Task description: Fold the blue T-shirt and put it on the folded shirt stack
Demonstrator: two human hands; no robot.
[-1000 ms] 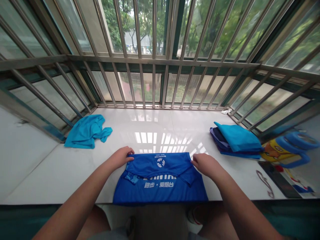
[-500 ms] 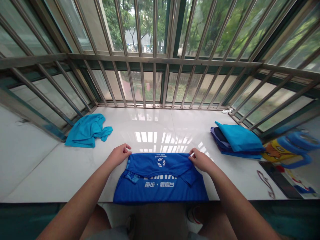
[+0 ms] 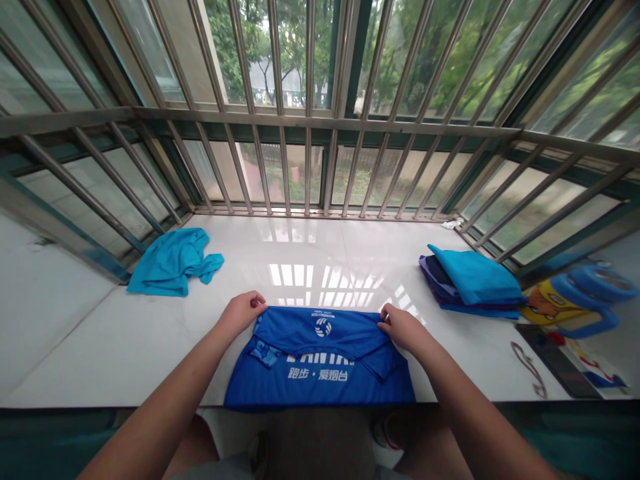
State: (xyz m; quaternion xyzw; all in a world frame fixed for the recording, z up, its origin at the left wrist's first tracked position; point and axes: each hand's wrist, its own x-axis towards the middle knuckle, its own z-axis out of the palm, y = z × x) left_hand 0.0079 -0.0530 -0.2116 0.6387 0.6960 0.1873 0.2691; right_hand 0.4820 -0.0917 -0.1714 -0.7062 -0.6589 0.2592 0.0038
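A royal-blue T-shirt with white print lies partly folded on the white glossy sill, at its front edge. My left hand pinches the shirt's far left corner. My right hand pinches its far right corner. The sleeves are tucked in over the shirt's body.
A crumpled light-blue shirt lies at the left of the sill. A stack of folded blue shirts sits at the right. Beyond it are a blue and yellow toy and a dark flat object. Metal window bars close off the far side.
Both hands slid a little along the shirt's far edge and closed on its corners. The shirt itself has hardly shifted.
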